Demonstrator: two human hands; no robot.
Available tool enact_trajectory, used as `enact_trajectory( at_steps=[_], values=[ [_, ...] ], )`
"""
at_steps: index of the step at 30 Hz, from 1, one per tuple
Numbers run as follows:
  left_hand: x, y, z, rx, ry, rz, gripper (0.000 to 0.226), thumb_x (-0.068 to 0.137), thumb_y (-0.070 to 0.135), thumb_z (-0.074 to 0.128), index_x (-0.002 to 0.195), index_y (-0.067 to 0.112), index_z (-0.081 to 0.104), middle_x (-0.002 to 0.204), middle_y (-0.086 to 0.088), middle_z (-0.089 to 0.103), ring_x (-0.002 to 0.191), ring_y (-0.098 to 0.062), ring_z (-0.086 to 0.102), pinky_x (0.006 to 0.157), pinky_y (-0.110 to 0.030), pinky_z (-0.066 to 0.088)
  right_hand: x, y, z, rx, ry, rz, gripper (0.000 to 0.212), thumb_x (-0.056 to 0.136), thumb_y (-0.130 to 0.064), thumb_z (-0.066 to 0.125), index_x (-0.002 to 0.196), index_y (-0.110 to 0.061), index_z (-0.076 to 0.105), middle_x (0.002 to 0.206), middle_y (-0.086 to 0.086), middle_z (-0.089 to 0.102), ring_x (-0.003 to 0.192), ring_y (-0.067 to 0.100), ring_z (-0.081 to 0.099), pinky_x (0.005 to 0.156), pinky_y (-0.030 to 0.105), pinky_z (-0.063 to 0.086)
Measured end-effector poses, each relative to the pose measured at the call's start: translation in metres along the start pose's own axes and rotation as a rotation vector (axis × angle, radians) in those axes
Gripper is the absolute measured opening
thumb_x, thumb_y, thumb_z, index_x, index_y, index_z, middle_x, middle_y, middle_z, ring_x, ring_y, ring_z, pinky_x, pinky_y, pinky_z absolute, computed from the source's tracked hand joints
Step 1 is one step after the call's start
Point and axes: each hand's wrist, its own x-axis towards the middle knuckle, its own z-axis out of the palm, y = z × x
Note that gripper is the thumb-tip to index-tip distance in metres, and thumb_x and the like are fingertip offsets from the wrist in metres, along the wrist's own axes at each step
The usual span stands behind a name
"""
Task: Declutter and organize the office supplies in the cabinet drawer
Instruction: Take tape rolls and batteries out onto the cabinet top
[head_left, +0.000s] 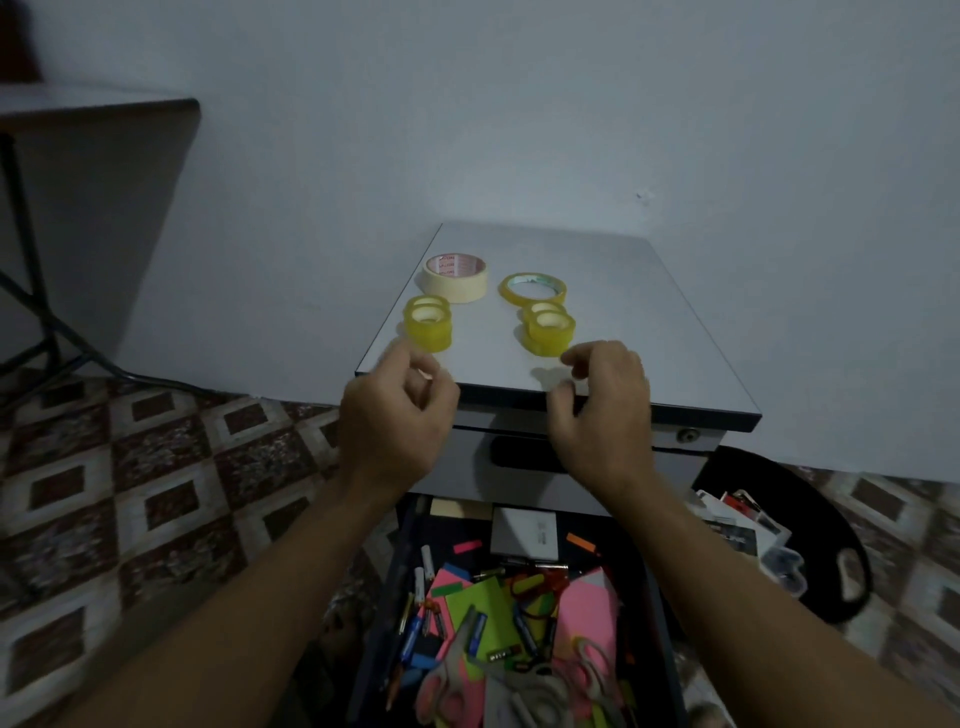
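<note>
Plain pale wall (519, 114) dimly lit from 9 to 3 o'clock, floor (156, 467) tiled in brown and cream squares at 8 and 4 o'clock, dark-edged table (98, 106) set at 10 o'clock on black legs (31, 291), grey-topped cabinet (649, 322) placed against the wall at centre

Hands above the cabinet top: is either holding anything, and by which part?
Nothing is held. The left hand and right hand are both empty, fingers loosely curled.

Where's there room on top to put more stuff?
The cabinet top is bare on its right, between the clear tape ring, the right tape stack and the right edge. The open drawer is crammed.
</note>
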Motion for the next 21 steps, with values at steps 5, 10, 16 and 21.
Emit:
enact_trajectory(
  at_steps=[5, 10, 16, 21],
  values=[
    [-0.039, -0.004, 0.022, 0.076, -0.495, -0.240, 0.028, 0.090, 0.023, 0.062, 0.064, 0.021, 0.053, 0.050, 0.009, 0.048, 0.049, -0.006, 0.046, 0.050, -0.028, 0.039, -0.054, 0.008, 0.003, 0.056, -0.127, -0.107, 0.011, 0.081, -0.012, 0.053, 0.092, -0.014, 0.056, 0.086, -0.003, 0.049, 0.080, 0.017, 0.046, 0.071, 0.036, 0.041],
    [-0.087, -0.028, 0.048, 0.212, -0.899, -0.382, 0.013, 0.092, 0.029, 0.062, 0.092, 0.018, 0.069, 0.089, 0.004, 0.068, 0.079, -0.011, 0.064, 0.068, -0.028, 0.054, -0.106, 0.032, 0.015, 0.090, -0.315, 0.051, 0.009, 0.081, -0.009, 0.055, 0.083, -0.015, 0.050, 0.081, -0.002, 0.048, 0.076, 0.018, 0.046, 0.067, 0.037, 0.042],
    [-0.144, -0.056, 0.067, 0.333, -1.131, -0.533, 0.021, 0.091, 0.026, 0.061, 0.106, 0.012, 0.063, 0.101, -0.003, 0.063, 0.097, -0.024, 0.063, 0.086, -0.036, 0.054, -0.151, 0.059, 0.023, 0.014, -0.678, 0.545, 0.006, 0.089, -0.017, 0.058, 0.084, -0.016, 0.061, 0.085, 0.006, 0.068, 0.079, 0.023, 0.064, 0.067, 0.036, 0.053],
    [-0.183, -0.064, 0.074, 0.490, -1.187, -0.477, 0.024, 0.093, 0.028, 0.056, 0.111, 0.011, 0.056, 0.128, -0.012, 0.052, 0.126, -0.032, 0.047, 0.103, -0.037, 0.039, -0.178, 0.060, 0.030, -0.164, -1.027, 0.546, 0.013, 0.091, -0.023, 0.052, 0.082, -0.018, 0.060, 0.097, 0.010, 0.071, 0.092, 0.026, 0.067, 0.072, 0.026, 0.049]
  ],
)
